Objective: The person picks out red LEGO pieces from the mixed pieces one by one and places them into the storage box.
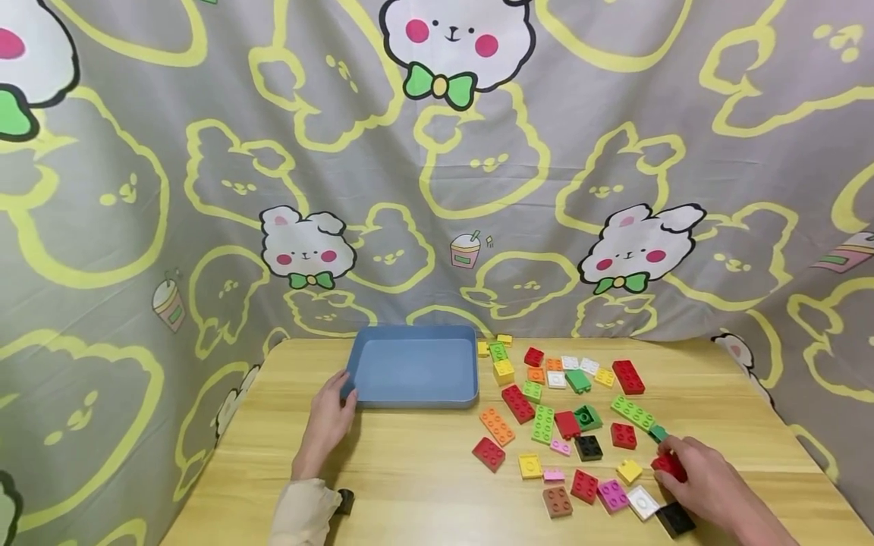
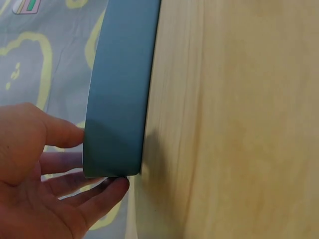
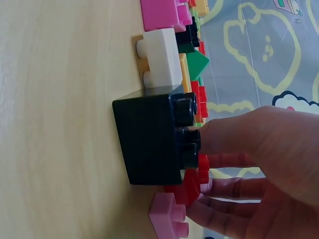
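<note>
My left hand (image 1: 329,418) is at the near left corner of a shallow blue tray (image 1: 410,404). In the left wrist view, the thumb touches the rim and the fingers curl around the corner of the tray wall (image 2: 119,89). On the right side of the table, my right hand (image 1: 706,478) pinches a red toy building brick (image 1: 668,466), partly covered by the fingers. Close by lie a black brick (image 3: 149,139), a white brick (image 3: 163,59) and a pink brick (image 3: 163,215). In the right wrist view the black brick hides part of the red one.
Several loose bricks are spread right of the tray, among them a lime green brick (image 1: 633,412), an orange brick (image 1: 496,426) and a brown brick (image 1: 557,502). A patterned curtain (image 1: 437,296) hangs behind the wooden table (image 1: 423,478). A small black object (image 1: 345,501) is by the left sleeve.
</note>
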Available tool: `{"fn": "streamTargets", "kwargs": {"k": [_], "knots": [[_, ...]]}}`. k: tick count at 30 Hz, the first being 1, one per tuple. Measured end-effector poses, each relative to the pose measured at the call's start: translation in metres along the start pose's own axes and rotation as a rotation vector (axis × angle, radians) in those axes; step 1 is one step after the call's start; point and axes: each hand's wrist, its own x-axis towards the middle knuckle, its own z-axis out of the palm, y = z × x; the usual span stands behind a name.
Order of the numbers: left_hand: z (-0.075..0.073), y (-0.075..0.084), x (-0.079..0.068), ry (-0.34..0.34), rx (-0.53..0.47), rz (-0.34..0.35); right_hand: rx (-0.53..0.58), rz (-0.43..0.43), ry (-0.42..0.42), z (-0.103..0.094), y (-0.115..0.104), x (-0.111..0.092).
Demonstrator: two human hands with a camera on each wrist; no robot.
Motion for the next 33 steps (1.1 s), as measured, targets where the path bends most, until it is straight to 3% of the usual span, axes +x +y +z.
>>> {"fn": "streamTargets", "kwargs": {"k": [5,14,33], "knots": [[0.001,-0.001,0.005,0.039,-0.004,-0.049,-0.004,-0.009,0.003,-0.001,-0.002,0.0],[0.004,-0.002,0.008,0.131,-0.014,-0.076,-0.016,-0.011,0.001,-0.002,-0.002,-0.001],[0.0,-0.003,0.012,0.14,-0.026,-0.185,-0.054,-0.038,0.077,-0.011,-0.011,-0.008]]}}
